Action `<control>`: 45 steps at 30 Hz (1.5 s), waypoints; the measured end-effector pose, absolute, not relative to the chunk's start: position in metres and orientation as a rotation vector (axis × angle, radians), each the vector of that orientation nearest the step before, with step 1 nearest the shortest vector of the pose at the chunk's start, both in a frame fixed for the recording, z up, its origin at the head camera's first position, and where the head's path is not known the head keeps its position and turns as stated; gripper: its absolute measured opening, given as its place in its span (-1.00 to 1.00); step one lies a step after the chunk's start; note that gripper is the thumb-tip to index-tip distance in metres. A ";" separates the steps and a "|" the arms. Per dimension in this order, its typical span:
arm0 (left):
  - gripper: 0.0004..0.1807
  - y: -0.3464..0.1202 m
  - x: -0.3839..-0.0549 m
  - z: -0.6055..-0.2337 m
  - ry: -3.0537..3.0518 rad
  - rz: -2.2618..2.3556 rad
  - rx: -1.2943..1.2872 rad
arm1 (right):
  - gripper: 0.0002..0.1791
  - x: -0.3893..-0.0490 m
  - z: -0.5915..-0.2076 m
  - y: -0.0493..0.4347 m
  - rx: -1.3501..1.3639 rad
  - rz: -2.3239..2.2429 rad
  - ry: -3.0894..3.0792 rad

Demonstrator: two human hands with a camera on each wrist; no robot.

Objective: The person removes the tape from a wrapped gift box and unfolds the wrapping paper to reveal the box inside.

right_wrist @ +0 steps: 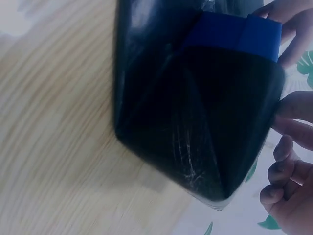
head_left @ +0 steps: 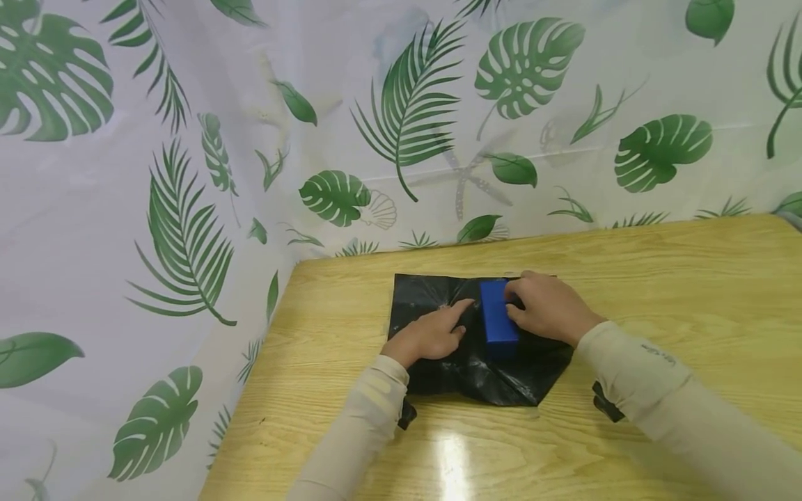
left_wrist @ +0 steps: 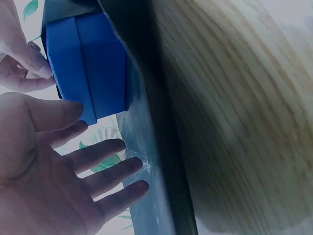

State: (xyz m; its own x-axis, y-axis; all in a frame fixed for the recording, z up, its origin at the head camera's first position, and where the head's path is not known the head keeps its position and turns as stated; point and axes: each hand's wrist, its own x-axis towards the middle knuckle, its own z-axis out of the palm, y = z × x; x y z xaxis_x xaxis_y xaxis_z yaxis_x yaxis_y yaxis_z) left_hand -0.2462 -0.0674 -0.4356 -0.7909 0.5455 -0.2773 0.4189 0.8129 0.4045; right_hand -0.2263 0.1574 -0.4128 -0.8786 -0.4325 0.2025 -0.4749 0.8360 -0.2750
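A blue lidded box (head_left: 498, 313) lies on a creased black plastic sheet (head_left: 432, 376) spread over the table. Along the box's right side the sheet is drawn up, its folded face (right_wrist: 195, 122) covering much of that side in the right wrist view. My right hand (head_left: 551, 306) pinches the raised edge of this sheet at the box's top right. My left hand (head_left: 432, 336) is just left of the box, over the sheet, with fingers extended and nothing held. In the left wrist view its spread fingers (left_wrist: 105, 156) lie near the box's uncovered end.
The wooden table (head_left: 689, 292) extends to both sides of the sheet. Behind it and on the left hangs a white leaf-printed cloth (head_left: 250, 83). Small black objects (head_left: 606, 402) show beneath both forearms.
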 end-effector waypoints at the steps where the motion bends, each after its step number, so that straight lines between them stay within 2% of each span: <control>1: -0.37 -0.068 -0.246 -0.436 2.609 0.455 0.725 | -0.86 -0.226 -0.413 0.159 0.704 0.484 -2.888; 8: -0.35 -0.074 -0.245 -0.435 2.578 0.415 0.710 | -0.84 -0.227 -0.410 0.176 0.651 0.491 -2.936; 15: -0.14 -0.080 -0.245 -0.435 2.558 0.296 0.682 | -0.82 -0.224 -0.402 0.202 0.585 0.499 -2.995; 22: -0.04 -0.083 -0.247 -0.437 2.564 0.251 0.622 | -0.82 -0.217 -0.396 0.234 0.598 0.462 -3.018; 29: -0.03 -0.086 -0.248 -0.436 2.564 0.203 0.577 | -0.76 -0.208 -0.393 0.263 0.651 0.354 -2.994; 38: -0.04 -0.088 -0.248 -0.436 2.553 0.199 0.573 | -0.59 -0.204 -0.407 0.280 0.998 0.161 -2.808; 45: -0.04 -0.089 -0.249 -0.437 2.547 0.192 0.574 | -0.53 -0.202 -0.413 0.303 0.932 0.145 -2.968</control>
